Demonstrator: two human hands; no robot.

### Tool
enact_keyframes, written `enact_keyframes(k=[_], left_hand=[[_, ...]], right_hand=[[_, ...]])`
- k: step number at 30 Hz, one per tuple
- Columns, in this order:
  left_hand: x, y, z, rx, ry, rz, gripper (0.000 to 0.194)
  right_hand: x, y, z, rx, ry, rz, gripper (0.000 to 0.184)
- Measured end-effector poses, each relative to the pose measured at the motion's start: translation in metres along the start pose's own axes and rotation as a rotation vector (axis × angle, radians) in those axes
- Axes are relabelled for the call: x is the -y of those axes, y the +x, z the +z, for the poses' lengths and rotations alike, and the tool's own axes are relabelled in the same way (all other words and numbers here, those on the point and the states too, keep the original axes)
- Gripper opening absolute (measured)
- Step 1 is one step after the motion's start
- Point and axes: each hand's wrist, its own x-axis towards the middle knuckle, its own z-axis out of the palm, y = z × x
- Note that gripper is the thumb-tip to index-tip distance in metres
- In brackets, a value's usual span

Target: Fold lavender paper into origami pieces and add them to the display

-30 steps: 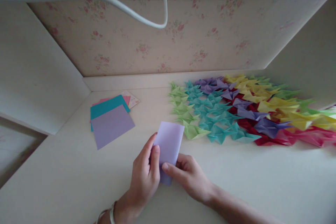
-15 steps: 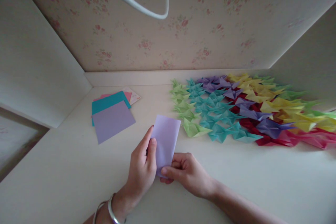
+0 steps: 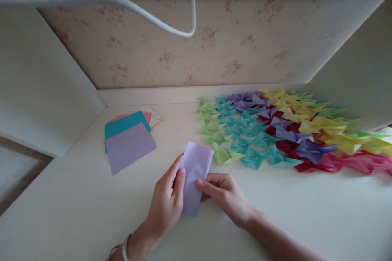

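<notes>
Lilac paper, a smooth narrow rectangle, is pinched by both hands.

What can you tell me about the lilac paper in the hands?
The lilac paper is a plain, smooth-looking narrow rectangle, apparently folded, with faint ripples on its face. Its top leans slightly right. It is over the white tabletop; whether they touch is unclear. The left hand holds its left edge; the right hand pinches its right edge, thumb on top.

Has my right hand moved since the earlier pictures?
Yes: the right hand has moved slightly forward, closer to the nearest light green folded paper.
</notes>
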Motion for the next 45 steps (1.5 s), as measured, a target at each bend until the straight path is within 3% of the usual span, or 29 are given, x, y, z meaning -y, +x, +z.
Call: enact_keyframes(k=[12,17,20,28,33,40,45], left_hand=[[-0.003,-0.007,0.004,0.053,0.007,0.112,0.038],[-0.002,-0.007,0.005,0.042,0.009,0.133,0.039],[-0.002,-0.005,0.005,0.02,0.019,0.148,0.038],[-0.004,-0.006,0.003,-0.022,0.054,0.259,0.036],[-0.004,-0.004,0.002,-0.048,0.054,0.208,0.037],[-0.005,-0.001,-0.002,-0.099,0.037,0.067,0.04],[-0.004,-0.001,-0.003,-0.127,0.027,0.021,0.041]], right_hand=[[0.005,0.015,-0.024,-0.375,0.249,-0.216,0.032],[0.002,0.012,-0.017,-0.28,0.399,-0.235,0.043],[-0.003,0.009,-0.012,-0.222,0.316,-0.206,0.047],[-0.011,0.002,-0.008,-0.395,-0.016,-0.302,0.042],[-0.008,0.0,-0.001,-0.24,-0.061,-0.177,0.042],[-0.009,-0.012,0.01,0.029,-0.316,-0.006,0.042],[-0.011,-0.015,0.013,0.116,-0.203,0.115,0.037]])
